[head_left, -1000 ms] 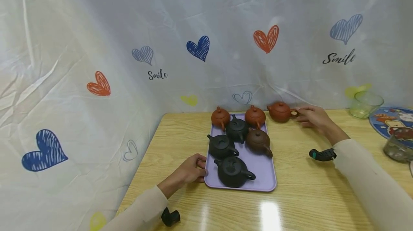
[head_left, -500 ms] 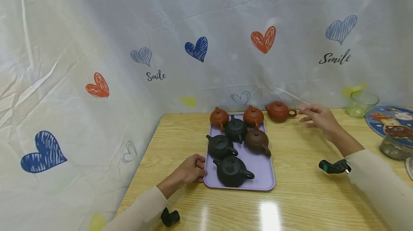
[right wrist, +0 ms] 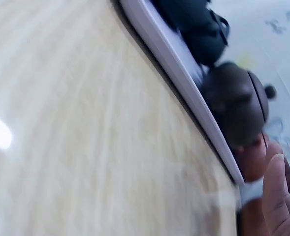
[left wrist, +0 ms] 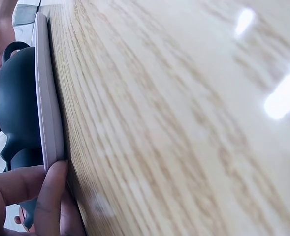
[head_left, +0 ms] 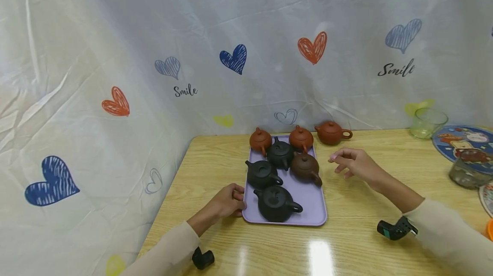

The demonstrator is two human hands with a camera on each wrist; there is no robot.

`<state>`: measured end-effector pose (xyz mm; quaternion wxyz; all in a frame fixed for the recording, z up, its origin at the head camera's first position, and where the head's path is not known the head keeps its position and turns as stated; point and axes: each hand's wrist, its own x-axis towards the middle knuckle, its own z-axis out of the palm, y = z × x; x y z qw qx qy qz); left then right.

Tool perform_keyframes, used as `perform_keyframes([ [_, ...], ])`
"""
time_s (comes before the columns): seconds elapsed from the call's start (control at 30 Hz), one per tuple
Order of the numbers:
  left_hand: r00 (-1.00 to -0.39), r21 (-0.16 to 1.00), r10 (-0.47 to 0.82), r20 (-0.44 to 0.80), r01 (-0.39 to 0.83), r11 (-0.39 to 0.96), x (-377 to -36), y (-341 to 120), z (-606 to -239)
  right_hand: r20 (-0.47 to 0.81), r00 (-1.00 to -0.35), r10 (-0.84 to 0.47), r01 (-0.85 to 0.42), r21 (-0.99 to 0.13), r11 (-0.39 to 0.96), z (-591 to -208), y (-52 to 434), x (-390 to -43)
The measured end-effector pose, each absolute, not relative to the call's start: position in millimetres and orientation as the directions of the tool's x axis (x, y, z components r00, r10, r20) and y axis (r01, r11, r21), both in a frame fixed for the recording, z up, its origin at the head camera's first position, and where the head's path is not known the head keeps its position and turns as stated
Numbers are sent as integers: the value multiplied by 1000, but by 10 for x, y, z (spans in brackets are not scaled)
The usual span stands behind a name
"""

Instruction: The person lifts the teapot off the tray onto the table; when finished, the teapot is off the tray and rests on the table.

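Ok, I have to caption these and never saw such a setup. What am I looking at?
No machine, just a person's bare left hand and right hand. The widest picture is taken from the head, the other two from the left and right wrists. On the table sits a purple tray bearing three black teapots, two red teapots and a brown teapot. A third red teapot stands beside the tray's far right corner. Farther right is a see-through cup. The left hand pinches the tray's edge; the right hand, right of the tray, holds nothing.
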<state>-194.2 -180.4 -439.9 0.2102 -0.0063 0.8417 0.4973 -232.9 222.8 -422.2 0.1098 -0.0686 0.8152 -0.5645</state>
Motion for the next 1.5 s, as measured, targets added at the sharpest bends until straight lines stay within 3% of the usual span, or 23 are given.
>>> perform_keyframes([
  [0.47, -908, 840, 194, -370, -238, 487, -1946, -1808, -4403, -216, -938, -271, 110, -927, 358, -4411, 1805, -2120],
  [1.07, -911, 839, 198, -361, -224, 496, -1937, -1811, -4393, -164, -965, -204, 56, -890, 452, -4443, 1673, -2100],
  [1.5, -913, 842, 201, -355, -218, 494, -1922, -1802, -4388, -128, -970, -205, 45, -929, 367, -4350, 1774, -2034],
])
